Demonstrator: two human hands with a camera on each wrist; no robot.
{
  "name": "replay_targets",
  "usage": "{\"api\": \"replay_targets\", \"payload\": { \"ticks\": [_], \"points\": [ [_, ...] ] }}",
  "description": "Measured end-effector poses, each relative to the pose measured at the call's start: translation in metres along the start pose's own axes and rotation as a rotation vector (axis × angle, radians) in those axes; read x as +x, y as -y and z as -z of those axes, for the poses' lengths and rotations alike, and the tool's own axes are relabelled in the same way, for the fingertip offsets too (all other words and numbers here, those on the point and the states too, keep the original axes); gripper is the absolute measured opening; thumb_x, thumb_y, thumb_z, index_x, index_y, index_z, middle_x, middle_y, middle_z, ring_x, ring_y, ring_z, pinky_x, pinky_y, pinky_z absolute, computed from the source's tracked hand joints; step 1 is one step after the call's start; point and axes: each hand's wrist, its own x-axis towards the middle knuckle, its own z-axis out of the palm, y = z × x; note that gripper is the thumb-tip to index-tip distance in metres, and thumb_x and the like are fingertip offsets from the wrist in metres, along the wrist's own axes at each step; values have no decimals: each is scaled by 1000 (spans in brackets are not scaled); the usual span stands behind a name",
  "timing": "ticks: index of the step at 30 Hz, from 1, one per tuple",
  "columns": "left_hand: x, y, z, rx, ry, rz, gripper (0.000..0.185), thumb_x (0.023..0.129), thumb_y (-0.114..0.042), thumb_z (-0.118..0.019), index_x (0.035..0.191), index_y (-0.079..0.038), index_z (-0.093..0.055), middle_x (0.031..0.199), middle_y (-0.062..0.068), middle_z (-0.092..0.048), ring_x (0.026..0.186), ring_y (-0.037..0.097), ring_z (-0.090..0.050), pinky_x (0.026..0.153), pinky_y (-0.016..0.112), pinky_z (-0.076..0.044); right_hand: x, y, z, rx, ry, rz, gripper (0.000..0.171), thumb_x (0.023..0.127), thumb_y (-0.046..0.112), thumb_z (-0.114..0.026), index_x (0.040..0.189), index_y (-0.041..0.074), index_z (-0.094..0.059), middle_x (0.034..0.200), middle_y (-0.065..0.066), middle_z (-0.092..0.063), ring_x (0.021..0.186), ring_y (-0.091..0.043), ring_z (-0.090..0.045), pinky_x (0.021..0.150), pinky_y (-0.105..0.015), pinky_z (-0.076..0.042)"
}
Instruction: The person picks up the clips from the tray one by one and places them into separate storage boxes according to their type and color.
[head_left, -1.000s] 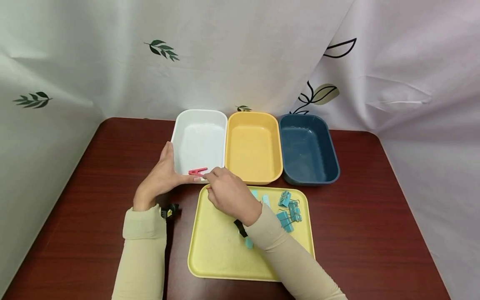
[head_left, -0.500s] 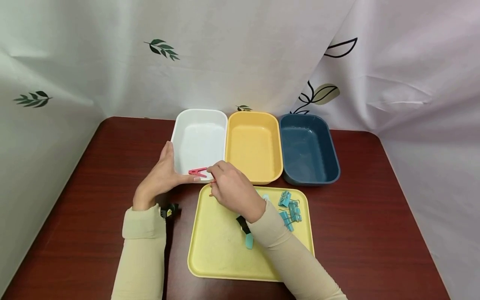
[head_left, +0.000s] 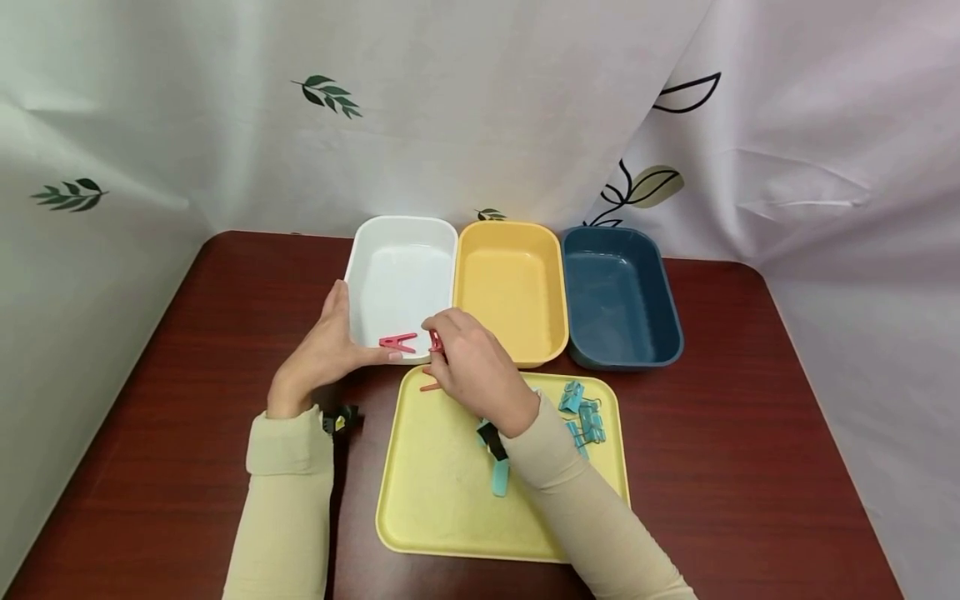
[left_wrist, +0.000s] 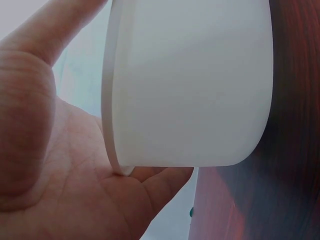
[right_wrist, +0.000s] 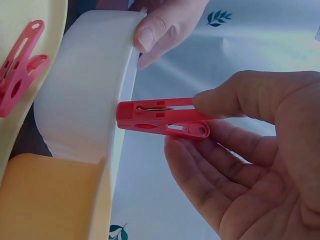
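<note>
Clip held at bin rim.
We see right hand (right_wrist: 250, 155) pinching a red plastic clothespin (right_wrist: 162, 118); left hand (head_left: 324, 354), fingers straight, braces the white rectangular plastic bin (head_left: 401, 279).

Pegs I see: red peg (right_wrist: 162, 119).
Tubs: white tub (head_left: 401, 275), yellow tub (head_left: 510, 287), dark blue tub (head_left: 618, 292).
Tray: pale yellow tray (head_left: 435, 500).
Clips: teal clips (head_left: 583, 412).
Table: reddish-brown woodgrain table (head_left: 750, 433).
Curtain: white curtain (head_left: 450, 108), green leaf print.

The person wears long cream sleeves (head_left: 288, 492) that reach both wrists, with a small black strap (head_left: 491, 439) at each wrist, and both hands are bare.
</note>
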Motion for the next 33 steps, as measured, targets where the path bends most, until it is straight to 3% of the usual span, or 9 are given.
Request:
{"api": "replay_targets", "payload": {
  "ticks": [15, 20, 27, 33],
  "points": [
    [0, 0, 0, 13, 18, 40, 142, 71, -49, -90, 159, -3, 11, 166, 19, 9, 150, 40, -12, 114, 59, -28, 4, -6, 1, 52, -24, -24, 24, 89, 0, -66, 113, -3, -66, 106, -11, -62, 75, -14, -56, 69, -23, -51],
    [1, 1, -2, -2, -6, -4, 136, 70, -43, -92, 160, -5, 2, 164, 20, -3, 144, 39, -23, 111, 57, -34, 8, -7, 1, 60, -5, -41, 27, 87, -2, -68, 114, -1, -66, 106, -10, -63, 78, -15, -59, 71, -25, -52],
    [1, 0, -1, 26, 20, 34, 141, 71, -48, -90, 159, -2, 11, 166, 20, 9, 149, 41, -13, 114, 59, -28, 13, -8, 0, 68, 13, -79, 25, 88, 1, -73, 113, 0, -68, 107, -10, -66, 89, -18, -64, 79, -28, -55],
    [0, -2, 0, 16, 8, 22, 139, 71, -46, -91, 160, -3, 7, 165, 20, 4, 145, 41, -20, 112, 59, -32, 18, -8, -1, 84, 21, -104, 28, 88, 1, -72, 116, 2, -71, 112, -9, -66, 93, -19, -64, 81, -28, -55]
  ]
}}
